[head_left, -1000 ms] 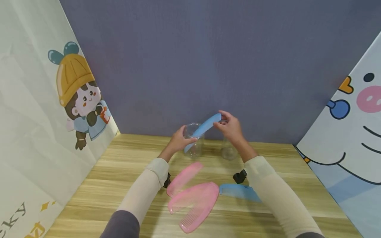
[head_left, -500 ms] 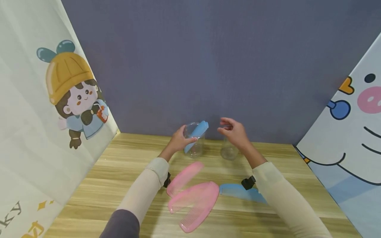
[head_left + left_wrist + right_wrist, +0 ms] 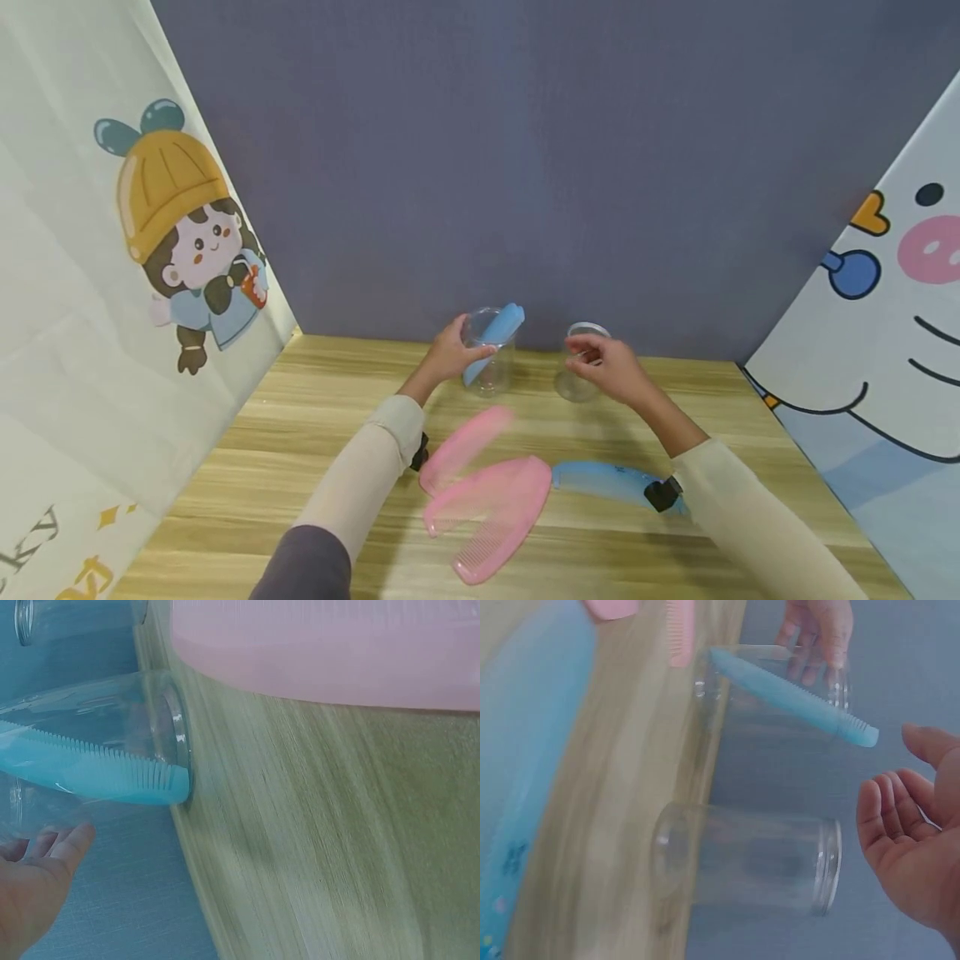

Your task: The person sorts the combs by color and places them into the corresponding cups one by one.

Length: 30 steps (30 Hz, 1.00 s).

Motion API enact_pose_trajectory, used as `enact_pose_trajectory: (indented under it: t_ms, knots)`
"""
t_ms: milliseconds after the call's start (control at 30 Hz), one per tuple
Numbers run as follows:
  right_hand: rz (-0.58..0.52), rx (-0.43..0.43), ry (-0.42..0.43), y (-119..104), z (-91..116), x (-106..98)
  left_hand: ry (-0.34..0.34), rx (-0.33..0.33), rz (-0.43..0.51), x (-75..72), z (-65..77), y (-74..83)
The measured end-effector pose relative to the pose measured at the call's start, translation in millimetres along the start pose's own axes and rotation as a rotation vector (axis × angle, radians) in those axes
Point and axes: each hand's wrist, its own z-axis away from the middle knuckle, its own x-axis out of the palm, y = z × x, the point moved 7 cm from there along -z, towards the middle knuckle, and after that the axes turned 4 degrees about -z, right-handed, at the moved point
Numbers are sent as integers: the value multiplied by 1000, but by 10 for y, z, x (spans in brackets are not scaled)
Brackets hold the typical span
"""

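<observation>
My left hand [image 3: 450, 353] grips a clear plastic jar [image 3: 492, 382] by its upper side, thumb in front near the rim. Inside leans a blue comb [image 3: 506, 322], tilted, one end poking out past the mouth. In the left wrist view the comb's teeth [image 3: 97, 754] show through the wall. My right hand [image 3: 611, 367] holds nothing; its fingers are loosely bent beside the top of a second clear jar [image 3: 757, 859], which stands upright with no comb in it. The right wrist view shows a gap between that hand [image 3: 915, 825] and the jar's rim.
Nearer on the wooden table [image 3: 315, 433] lie a narrow pink comb [image 3: 465, 446], a wide curved pink comb [image 3: 525, 500] and another blue comb [image 3: 600, 477], partly behind the right wrist's camera [image 3: 663, 494]. A grey-blue wall [image 3: 420, 167] rises just behind the jars.
The right hand has let go of the blue comb, which slid lower into the left jar. That hand has since moved right and down toward the second jar. The left hand stays put.
</observation>
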Motion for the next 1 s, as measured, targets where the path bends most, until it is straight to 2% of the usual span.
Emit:
enact_pose_trajectory:
  t_ms: [400,667,1000]
  knots:
    - [-6,12,-99,308,385,122,-15,-14,-14,-17,24,41]
    - [-8,-4,-135,398,531,120,-14,-15,-8,-16,18,32]
    - [35,48,-174,521,728,149,-13,-4,-5,-20,22,24]
